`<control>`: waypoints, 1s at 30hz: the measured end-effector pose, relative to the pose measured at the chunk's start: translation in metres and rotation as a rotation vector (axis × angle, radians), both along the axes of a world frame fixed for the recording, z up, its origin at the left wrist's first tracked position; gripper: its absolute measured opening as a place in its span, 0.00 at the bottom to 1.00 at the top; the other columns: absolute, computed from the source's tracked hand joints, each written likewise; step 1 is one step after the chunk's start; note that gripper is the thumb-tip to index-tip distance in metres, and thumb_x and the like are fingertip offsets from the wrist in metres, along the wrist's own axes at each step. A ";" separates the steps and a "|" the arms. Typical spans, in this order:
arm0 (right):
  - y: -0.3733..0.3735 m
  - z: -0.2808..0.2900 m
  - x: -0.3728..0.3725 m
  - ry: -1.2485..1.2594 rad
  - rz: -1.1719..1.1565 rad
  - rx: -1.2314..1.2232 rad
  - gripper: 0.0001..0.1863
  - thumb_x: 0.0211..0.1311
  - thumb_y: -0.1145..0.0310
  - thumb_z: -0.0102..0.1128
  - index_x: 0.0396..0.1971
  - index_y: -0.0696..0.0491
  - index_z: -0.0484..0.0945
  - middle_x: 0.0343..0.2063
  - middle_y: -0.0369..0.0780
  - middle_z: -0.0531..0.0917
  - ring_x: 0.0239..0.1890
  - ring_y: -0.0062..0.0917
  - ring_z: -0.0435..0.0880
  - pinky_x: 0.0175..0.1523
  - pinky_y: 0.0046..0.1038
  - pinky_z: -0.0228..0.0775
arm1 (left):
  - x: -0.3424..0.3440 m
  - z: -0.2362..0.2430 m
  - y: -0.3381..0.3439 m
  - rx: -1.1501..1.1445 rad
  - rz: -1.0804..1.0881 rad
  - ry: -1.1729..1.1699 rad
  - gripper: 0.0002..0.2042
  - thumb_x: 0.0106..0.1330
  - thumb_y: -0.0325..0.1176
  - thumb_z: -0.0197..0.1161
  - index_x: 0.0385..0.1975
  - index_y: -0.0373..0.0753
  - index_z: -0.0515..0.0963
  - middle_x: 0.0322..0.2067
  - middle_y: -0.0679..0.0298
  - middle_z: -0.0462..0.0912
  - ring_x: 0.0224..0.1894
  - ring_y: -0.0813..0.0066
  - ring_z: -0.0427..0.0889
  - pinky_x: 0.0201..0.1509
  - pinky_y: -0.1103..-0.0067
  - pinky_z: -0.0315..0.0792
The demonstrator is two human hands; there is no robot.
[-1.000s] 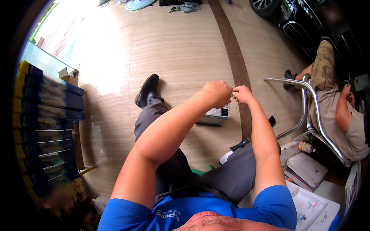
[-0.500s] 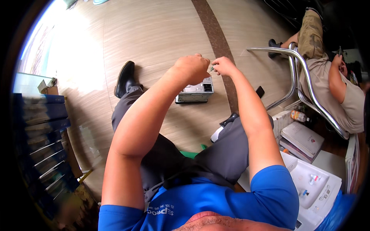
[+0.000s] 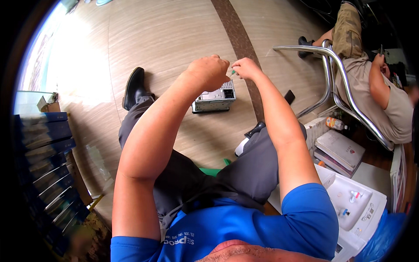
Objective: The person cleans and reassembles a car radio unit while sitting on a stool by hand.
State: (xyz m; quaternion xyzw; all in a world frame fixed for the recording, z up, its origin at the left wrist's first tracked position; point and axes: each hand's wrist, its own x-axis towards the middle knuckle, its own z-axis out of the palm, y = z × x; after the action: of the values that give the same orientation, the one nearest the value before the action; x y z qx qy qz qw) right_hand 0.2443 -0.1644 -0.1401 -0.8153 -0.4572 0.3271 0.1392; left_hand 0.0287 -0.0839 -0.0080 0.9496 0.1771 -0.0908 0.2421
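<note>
On the floor between my feet sits a silver metal box [image 3: 214, 105] with slots and a dark socket block, like a car stereo unit. Over its far side is my left hand [image 3: 208, 72], fingers curled closed; what they grip is hidden behind the hand. Just to the right, my right hand [image 3: 247, 70] pinches a small greenish thing [image 3: 233, 72], too small to name, pointing toward the left hand. The two hands are close together, with a narrow gap between them. My left hand hides part of the box's top.
A chrome chair frame [image 3: 325, 52] stands at the right, beside a seated person [image 3: 360, 83]. A dark phone-like object [image 3: 289, 97] lies on the floor. Books [image 3: 340, 150], a bottle [image 3: 335, 123] and a white basin [image 3: 353, 203] are at my right; stacked blue boxes [image 3: 48, 144] at my left.
The whole view has shifted slightly, so everything sits a little further left. Both hands stay close together above the metal box, the right still pinching the small greenish thing.
</note>
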 end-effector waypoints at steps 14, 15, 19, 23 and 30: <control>0.002 0.000 -0.006 -0.100 -0.009 0.016 0.15 0.61 0.60 0.57 0.33 0.56 0.84 0.31 0.49 0.85 0.34 0.39 0.83 0.43 0.37 0.74 | 0.000 -0.004 0.002 0.006 0.008 0.003 0.21 0.64 0.40 0.61 0.54 0.36 0.72 0.50 0.49 0.78 0.54 0.54 0.76 0.58 0.67 0.71; 0.002 0.000 -0.007 -0.066 -0.001 0.068 0.14 0.60 0.61 0.57 0.34 0.56 0.84 0.32 0.49 0.85 0.37 0.41 0.83 0.44 0.37 0.74 | -0.001 -0.004 0.002 0.005 0.008 0.007 0.21 0.64 0.40 0.61 0.54 0.36 0.72 0.50 0.49 0.78 0.54 0.54 0.76 0.58 0.67 0.71; 0.004 0.000 -0.004 -0.031 0.002 -0.001 0.14 0.59 0.61 0.58 0.34 0.56 0.84 0.32 0.49 0.85 0.35 0.40 0.83 0.43 0.37 0.74 | 0.000 0.000 0.001 0.000 0.009 0.023 0.22 0.64 0.40 0.61 0.55 0.36 0.72 0.50 0.50 0.78 0.54 0.54 0.76 0.58 0.67 0.71; 0.006 0.003 -0.006 0.128 -0.107 -0.097 0.15 0.59 0.60 0.59 0.35 0.56 0.84 0.32 0.48 0.85 0.36 0.39 0.84 0.44 0.37 0.75 | -0.001 -0.003 0.002 0.007 -0.002 0.022 0.22 0.64 0.40 0.61 0.55 0.36 0.72 0.50 0.50 0.78 0.54 0.54 0.76 0.58 0.66 0.71; 0.008 0.008 -0.009 -0.172 0.020 -0.156 0.18 0.60 0.55 0.60 0.38 0.55 0.84 0.38 0.51 0.84 0.45 0.41 0.83 0.53 0.38 0.73 | -0.004 0.000 0.001 0.008 0.021 0.021 0.23 0.64 0.40 0.61 0.56 0.37 0.72 0.51 0.50 0.77 0.55 0.55 0.75 0.58 0.66 0.71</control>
State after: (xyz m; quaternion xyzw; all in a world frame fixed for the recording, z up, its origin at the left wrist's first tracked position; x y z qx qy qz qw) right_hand 0.2349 -0.1561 -0.1317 -0.8442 -0.4485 0.2918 0.0322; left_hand 0.0252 -0.0829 -0.0080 0.9477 0.1900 -0.0974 0.2372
